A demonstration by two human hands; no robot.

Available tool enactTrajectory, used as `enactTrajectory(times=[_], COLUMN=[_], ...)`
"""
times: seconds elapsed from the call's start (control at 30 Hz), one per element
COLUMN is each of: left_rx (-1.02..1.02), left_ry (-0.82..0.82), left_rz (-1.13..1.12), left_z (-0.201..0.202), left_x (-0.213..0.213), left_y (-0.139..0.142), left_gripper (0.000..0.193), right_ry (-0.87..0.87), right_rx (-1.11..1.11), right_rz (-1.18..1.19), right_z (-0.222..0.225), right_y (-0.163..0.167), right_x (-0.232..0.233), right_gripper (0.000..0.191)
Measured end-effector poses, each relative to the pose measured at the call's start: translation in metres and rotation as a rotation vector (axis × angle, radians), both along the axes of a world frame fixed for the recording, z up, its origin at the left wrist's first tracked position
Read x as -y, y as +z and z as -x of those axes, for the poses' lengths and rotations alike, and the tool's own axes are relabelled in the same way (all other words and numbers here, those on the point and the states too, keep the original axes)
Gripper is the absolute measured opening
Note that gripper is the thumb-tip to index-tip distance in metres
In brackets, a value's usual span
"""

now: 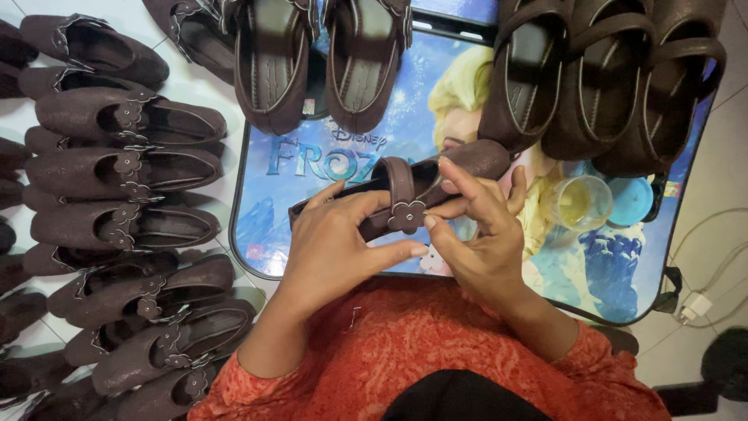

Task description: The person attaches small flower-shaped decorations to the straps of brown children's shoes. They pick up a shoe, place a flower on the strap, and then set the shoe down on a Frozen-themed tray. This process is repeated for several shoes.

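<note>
- There is a single view, from a camera worn on the person's head, so no second view shares any of the scene.
- It looks almost straight down over the person's chest and orange sleeves, which fill the bottom edge.
- It sits close: the left hand (331, 245) and right hand (475, 226) lie at the middle, over the near edge of the small blue picture-printed desk (312, 168).
- The desk's far edge runs out at the top.
- The floor (721, 179) shows along both sides.
</note>
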State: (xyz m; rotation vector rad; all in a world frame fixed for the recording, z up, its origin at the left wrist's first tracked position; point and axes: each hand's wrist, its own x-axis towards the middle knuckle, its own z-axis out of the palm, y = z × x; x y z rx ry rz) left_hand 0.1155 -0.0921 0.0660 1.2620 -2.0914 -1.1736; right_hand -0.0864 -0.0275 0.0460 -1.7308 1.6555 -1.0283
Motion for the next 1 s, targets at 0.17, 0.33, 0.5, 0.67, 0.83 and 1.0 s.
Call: enactTrajectory(times=[0.17, 0.33, 0.5, 0.67, 0.83, 1.0], left_rx=[0.059, 0.027, 0.004, 0.057, 0.070, 0.068], left_ry=[0.054, 0.060, 0.063, 0.076, 0.078, 0.116], left_rz=[-0.092, -0.016, 0.063, -0.028, -0.012, 0.070], left_z=[0.005, 0.008, 0.007, 0.009, 0.010, 0.013], left_x=[0.002, 0.002, -0.001, 0.003, 0.003, 0.003], left_y=[-0.001, -0.006, -0.010, -0.009, -0.008, -0.015], left_gripper=[0.039, 0.032, 0.030, 0.028, 0.028, 0.027], right_ry=[-0.003, -0.005, -0.009, -0.018, -0.029, -0.023], right_rx=[-0.015, -0.041, -0.053, -0.085, -0.111, -0.145], right_rz=[0.004, 0.018, 0.025, 0.055, 0.069, 0.094], right_z=[-0.001, 0.000, -0.002, -0.003, -0.005, -0.004], right_y=[-0.001, 0.001, 0.004, 0.003, 0.003, 0.001], right_x=[0.004, 0.006, 0.007, 0.010, 0.010, 0.012], right_gripper=[0.062, 0.063, 0.062, 0.062, 0.061, 0.063])
